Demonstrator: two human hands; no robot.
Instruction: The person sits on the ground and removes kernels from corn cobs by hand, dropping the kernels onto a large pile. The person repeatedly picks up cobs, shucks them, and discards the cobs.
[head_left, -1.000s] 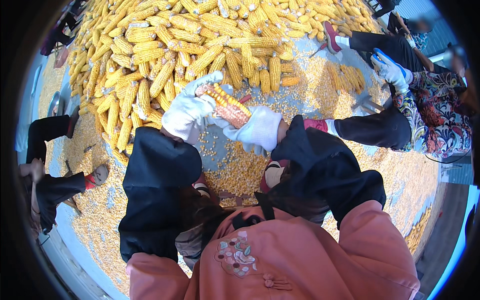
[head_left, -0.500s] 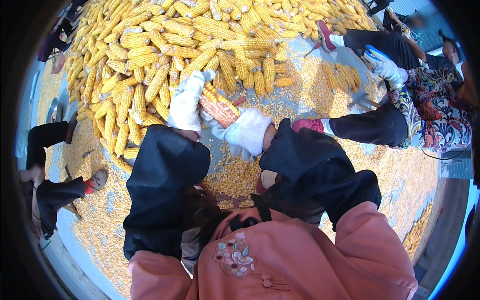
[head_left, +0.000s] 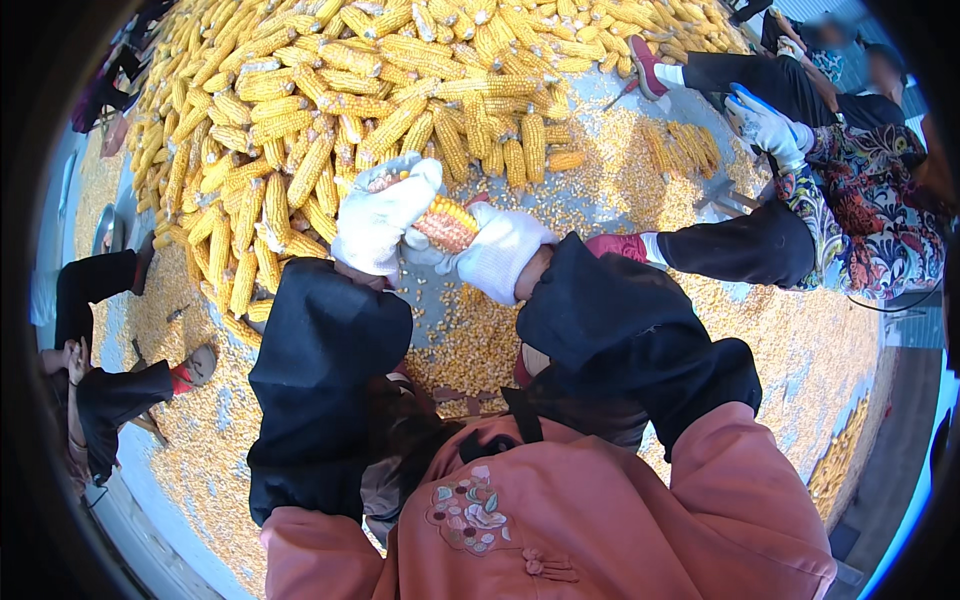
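Between my two white-gloved hands is a partly shelled corn cob (head_left: 446, 228), its bare side pinkish, with rows of yellow kernels left along its upper edge. My left hand (head_left: 388, 212) wraps over the cob's far left end. Closed round the other end is my right hand (head_left: 497, 248), its fingers partly hidden behind the cob. Just beyond my hands rises a big heap of yellow corn cobs (head_left: 300, 130). Loose kernels (head_left: 465, 350) lie on the ground below.
To the right sits a person in a patterned top (head_left: 880, 220), a gloved hand (head_left: 765, 130) raised and a red shoe (head_left: 615, 248) near my right arm. Several cobs (head_left: 690, 150) lie apart from the heap. Another person's legs (head_left: 110, 400) show at left, beside a metal bowl (head_left: 108, 230).
My left hand has moved from beside the cob to over its far end, covering more of it. My right hand has shifted slightly. At the left, the other person's hands have come together.
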